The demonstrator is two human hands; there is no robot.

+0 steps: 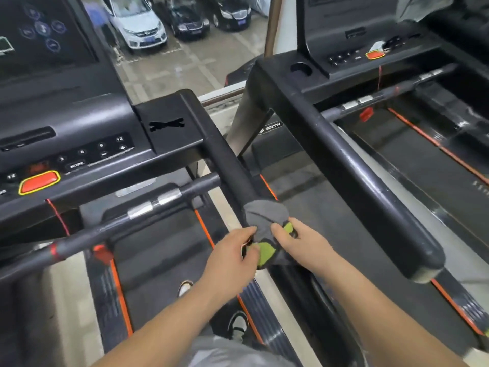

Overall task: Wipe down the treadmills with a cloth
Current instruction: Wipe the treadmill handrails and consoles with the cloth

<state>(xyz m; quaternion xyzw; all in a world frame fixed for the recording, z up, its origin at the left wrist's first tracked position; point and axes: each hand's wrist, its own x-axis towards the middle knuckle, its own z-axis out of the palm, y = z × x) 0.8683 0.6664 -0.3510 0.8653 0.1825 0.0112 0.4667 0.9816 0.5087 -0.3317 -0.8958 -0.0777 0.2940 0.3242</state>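
A grey cloth with lime-green patches (266, 219) is wrapped around the near end of the right handrail (225, 165) of the treadmill I stand on. My left hand (232, 256) pinches the cloth's lower left part with curled fingers. From the right side, my right hand (299, 241) grips the cloth, thumb on a green patch. The treadmill's console (79, 144) with number buttons and a red stop button (39, 182) lies at the left.
A second treadmill stands to the right, its thick black handrail (352, 181) close beside my hands. A cross bar with metal pulse sensors (153, 202) runs under the console. My shoes (238, 324) are on the belt. Parked cars (137, 22) show through the window ahead.
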